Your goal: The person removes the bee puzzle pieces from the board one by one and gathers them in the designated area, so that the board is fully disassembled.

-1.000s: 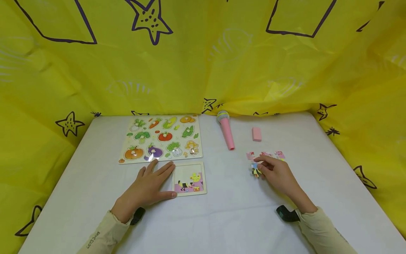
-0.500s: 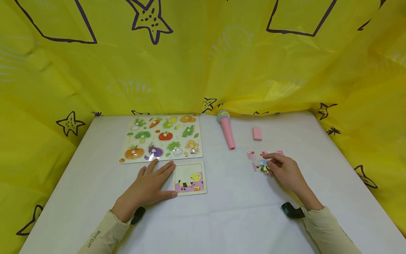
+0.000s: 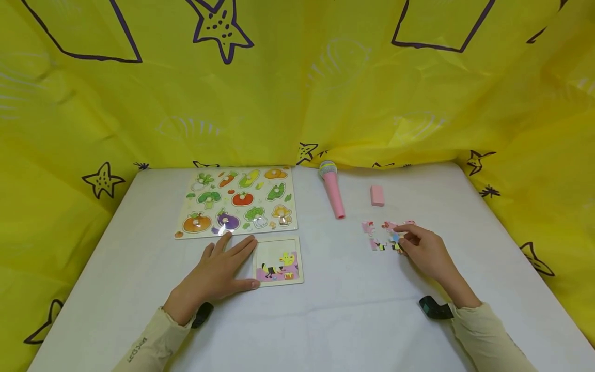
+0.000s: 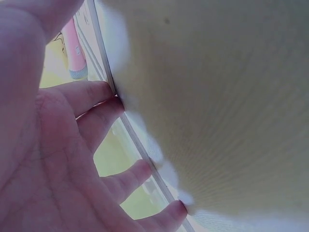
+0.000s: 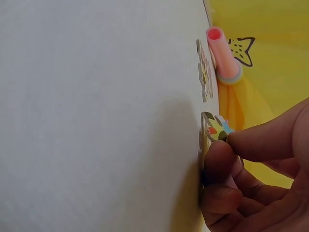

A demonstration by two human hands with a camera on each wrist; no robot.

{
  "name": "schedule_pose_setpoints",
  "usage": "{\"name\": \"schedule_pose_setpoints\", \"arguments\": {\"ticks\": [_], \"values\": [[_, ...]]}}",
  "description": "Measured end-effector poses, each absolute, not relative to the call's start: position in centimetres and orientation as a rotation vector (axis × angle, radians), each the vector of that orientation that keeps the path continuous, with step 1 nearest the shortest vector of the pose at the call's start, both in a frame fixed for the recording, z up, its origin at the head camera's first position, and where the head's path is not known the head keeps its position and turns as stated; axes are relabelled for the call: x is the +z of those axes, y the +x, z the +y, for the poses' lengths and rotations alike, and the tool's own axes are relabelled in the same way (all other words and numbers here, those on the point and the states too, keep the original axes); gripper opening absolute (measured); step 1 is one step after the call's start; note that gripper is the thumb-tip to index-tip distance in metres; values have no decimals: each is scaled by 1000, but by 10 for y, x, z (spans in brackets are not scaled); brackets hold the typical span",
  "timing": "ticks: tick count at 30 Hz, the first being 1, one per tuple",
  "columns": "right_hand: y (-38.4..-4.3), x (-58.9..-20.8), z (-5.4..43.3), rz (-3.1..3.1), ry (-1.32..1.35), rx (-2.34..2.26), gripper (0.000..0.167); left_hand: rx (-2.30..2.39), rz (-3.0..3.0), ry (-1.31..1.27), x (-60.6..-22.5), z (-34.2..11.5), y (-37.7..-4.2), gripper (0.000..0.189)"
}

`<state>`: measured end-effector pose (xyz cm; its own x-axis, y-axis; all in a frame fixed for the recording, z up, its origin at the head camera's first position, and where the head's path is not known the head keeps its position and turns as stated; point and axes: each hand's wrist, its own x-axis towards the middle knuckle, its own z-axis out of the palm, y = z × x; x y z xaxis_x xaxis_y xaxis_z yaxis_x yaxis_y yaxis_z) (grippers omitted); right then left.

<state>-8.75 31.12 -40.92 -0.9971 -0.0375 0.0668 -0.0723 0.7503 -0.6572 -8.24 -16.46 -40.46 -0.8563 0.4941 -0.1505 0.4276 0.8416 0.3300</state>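
Note:
My left hand lies spread on the table, fingers straight. Its thumb and a fingertip touch the left edge of a small square puzzle frame, which holds several joined pieces along its bottom and right side. Over to the right, my right hand pinches a jigsaw piece with yellow, black and blue on it between thumb and fingers, just at the table surface. Around it lie loose pieces: a pink one, a yellow-and-black one, and others partly hidden behind the fingers.
A vegetable peg puzzle board lies behind the left hand. A pink toy microphone and a pink block lie toward the back. Yellow patterned cloth hangs around the white table.
My right hand has moved right with the jigsaw piece, and loose pieces to its left have come into view. My left hand stays where it was at the frame.

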Motion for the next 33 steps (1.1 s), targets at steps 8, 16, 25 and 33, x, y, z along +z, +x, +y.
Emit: {"name": "schedule_pose_setpoints", "arguments": {"ticks": [8,16,25,33], "values": [[-87,-410,312,-2896,78,1037,20,423,2796,716,-406,-165,-82,93],[-91,-410,311,-2946,101,921,12,428,2793,711,-406,-165,-82,93],[-99,-410,311,-3034,165,893,13,435,2791,706,-406,-164,-83,93],[-99,-409,310,-3009,155,912,16,430,2787,702,-403,-164,-83,93]]}}
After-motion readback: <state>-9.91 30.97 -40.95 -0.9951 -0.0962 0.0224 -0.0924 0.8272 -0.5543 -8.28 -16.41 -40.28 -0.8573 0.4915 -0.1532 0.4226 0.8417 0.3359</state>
